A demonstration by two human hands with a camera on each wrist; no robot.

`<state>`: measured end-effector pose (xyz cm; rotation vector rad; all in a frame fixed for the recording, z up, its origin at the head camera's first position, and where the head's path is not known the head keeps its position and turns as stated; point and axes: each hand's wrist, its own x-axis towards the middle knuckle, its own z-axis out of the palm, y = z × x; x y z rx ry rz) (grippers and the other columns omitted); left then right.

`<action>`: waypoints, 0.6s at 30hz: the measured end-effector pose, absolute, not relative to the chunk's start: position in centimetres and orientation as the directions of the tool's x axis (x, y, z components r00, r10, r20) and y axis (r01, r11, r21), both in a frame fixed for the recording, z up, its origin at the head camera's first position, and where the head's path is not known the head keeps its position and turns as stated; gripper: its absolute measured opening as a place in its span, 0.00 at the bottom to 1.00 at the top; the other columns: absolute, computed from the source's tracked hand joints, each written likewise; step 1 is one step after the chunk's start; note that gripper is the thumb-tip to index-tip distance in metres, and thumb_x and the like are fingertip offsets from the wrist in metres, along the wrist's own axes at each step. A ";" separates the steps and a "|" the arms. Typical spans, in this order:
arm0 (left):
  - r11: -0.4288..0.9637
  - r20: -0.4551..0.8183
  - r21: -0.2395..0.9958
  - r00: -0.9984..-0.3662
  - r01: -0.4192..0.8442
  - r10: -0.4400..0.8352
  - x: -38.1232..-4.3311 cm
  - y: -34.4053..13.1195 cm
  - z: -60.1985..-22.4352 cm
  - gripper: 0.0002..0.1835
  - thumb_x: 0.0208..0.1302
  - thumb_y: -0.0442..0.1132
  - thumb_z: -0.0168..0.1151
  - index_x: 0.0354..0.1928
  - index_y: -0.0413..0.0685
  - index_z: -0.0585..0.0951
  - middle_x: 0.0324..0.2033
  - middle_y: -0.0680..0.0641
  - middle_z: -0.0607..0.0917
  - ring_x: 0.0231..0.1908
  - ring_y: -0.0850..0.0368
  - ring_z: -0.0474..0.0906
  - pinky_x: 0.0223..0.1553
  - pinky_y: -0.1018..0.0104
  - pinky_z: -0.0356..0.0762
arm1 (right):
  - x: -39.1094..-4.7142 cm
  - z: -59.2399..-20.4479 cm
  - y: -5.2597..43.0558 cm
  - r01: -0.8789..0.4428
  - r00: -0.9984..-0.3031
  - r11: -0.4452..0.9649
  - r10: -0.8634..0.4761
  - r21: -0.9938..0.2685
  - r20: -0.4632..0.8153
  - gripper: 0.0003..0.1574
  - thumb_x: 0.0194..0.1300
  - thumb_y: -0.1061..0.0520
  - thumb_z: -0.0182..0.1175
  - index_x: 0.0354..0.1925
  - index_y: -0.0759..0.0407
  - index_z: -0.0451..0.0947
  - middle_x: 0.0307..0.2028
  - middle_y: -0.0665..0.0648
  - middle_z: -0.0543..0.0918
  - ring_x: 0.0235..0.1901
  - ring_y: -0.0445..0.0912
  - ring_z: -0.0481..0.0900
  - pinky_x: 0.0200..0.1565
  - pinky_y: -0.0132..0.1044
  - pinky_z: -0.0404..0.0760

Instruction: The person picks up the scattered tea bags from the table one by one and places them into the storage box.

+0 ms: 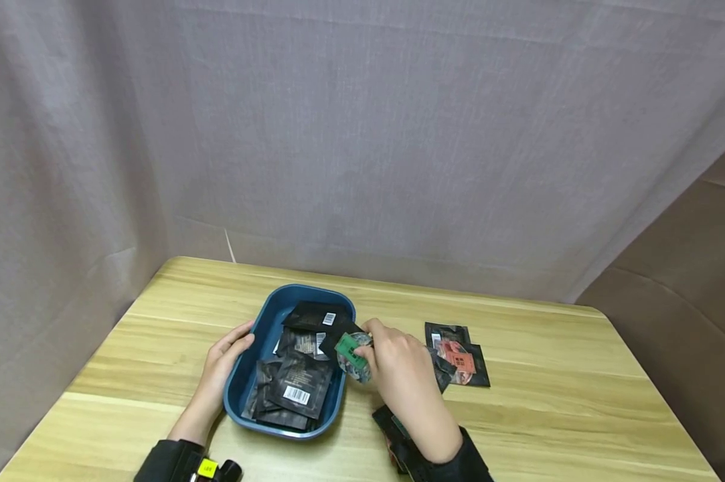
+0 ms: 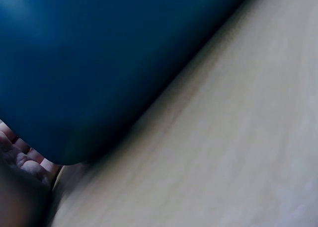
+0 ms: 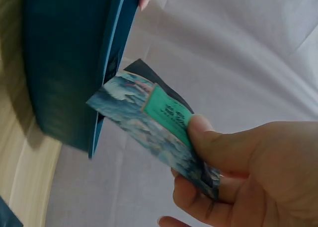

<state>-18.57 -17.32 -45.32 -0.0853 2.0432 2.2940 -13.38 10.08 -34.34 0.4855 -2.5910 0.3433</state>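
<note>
A blue plastic basin (image 1: 233,405) stands on the table, with several small black sachets (image 1: 304,385) lying in it, some barcode side up. My left hand (image 1: 223,358) rests against the basin's left side, fingers extended along the outer wall. In the left wrist view, part of that hand (image 2: 25,160) shows beside the blue wall. My right hand (image 1: 401,361) pinches a sachet with a green label (image 3: 166,113) between thumb and fingers. The sachet's front has a blue-grey cloudy picture, and its far end overlaps the basin's right rim.
Right of the basin lie black sachets, one with an orange-red label (image 1: 461,363). More dark sachets (image 1: 386,425) lie under my right wrist, partly hidden by it. The wooden table (image 1: 555,402) ends at a grey cloth backdrop (image 1: 398,167).
</note>
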 end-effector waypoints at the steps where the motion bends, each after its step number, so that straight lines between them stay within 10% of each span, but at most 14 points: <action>1: -0.114 -0.089 0.989 -0.996 -0.090 0.016 -18.6 -17.3 -45.3 0.28 0.76 0.46 0.52 0.71 0.39 0.66 0.69 0.44 0.67 0.59 0.68 0.68 0.54 0.78 0.70 | -13.2 -34.4 9.8 -0.402 -0.822 0.901 -0.276 -0.163 0.499 0.20 0.56 0.53 0.73 0.44 0.62 0.81 0.32 0.57 0.87 0.24 0.50 0.82 0.24 0.42 0.80; 18: -0.124 -0.083 0.989 -0.996 -0.084 0.010 -18.5 -17.3 -45.5 0.28 0.76 0.45 0.52 0.71 0.38 0.66 0.68 0.48 0.69 0.57 0.70 0.70 0.54 0.76 0.72 | -11.4 -36.5 4.9 -0.559 -0.745 0.807 -0.391 -0.187 0.540 0.28 0.66 0.66 0.61 0.64 0.59 0.71 0.37 0.52 0.82 0.34 0.45 0.80 0.35 0.37 0.81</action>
